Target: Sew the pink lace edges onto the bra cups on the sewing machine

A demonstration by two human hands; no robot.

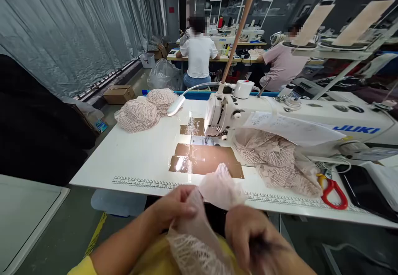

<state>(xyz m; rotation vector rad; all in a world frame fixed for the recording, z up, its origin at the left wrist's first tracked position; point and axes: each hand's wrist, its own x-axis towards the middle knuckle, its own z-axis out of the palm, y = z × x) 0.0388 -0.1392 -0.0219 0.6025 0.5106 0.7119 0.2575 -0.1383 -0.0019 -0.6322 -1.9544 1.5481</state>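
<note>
Between my left thumb and fingers a piece of pale pink lace fabric (202, 248) is pinched at the front edge of the sewing table. My left hand (175, 206) is closed on it. One sheer end of the cloth rests over the table edge, while the patterned lace end hangs down toward my lap. To the right of the cloth, my right hand (248, 231) is curled closed and partly smeared by motion. Something dark shows in its palm, too blurred to name. The sewing machine (226, 113) stands just beyond both hands, its needle area lit.
Stacked lace pieces (138, 115) lie at the table's left back. More lace (273, 154) bunches under the machine arm. Red-handled scissors (334, 194) and a black phone-like slab (368, 190) lie right. A printed ruler (146, 182) runs along the front edge. Two people sit at machines ahead.
</note>
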